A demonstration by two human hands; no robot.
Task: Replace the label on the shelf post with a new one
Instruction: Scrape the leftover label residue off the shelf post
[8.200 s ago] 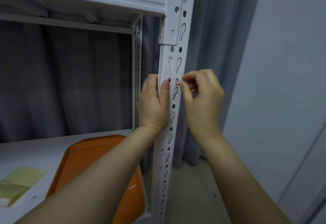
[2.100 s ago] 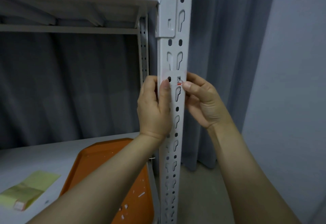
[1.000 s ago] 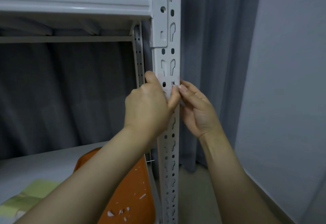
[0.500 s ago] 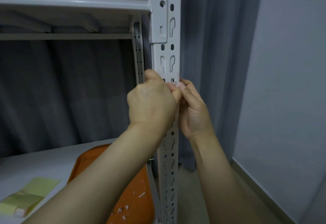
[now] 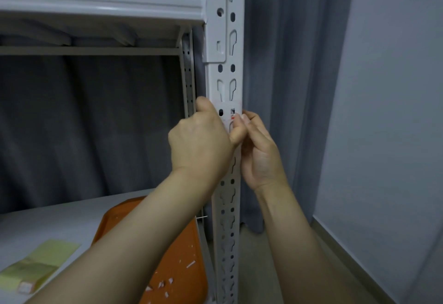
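The label sits on the front face of the shelf post, just under 2 keyhole slots. It runs from the post's left edge to its right edge. It is pale, with a small red and dark mark near its right edge, and 1 round hole shows through it.

The left hand grips the post, fingers curled round the left edge and thumb lying across the front face just below the label. The right hand comes up along the post's right edge, its fingertips touching the label by the red mark. We cannot tell whether they pinch a lifted corner or only press on it.

Below, an orange tray rests at the right end of the lower shelf, beside the post, with white scraps lying in it. A yellow-green sheet lies near the shelf's front left.

We judge the old label is only partly off. The scraps suggest it tears rather than peels, so a fast pull from the right edge could leave a thin skin or glue behind. A new label laid over that, or over the slots, may wrinkle or lift. A fingertip could also slip into a slot edge.
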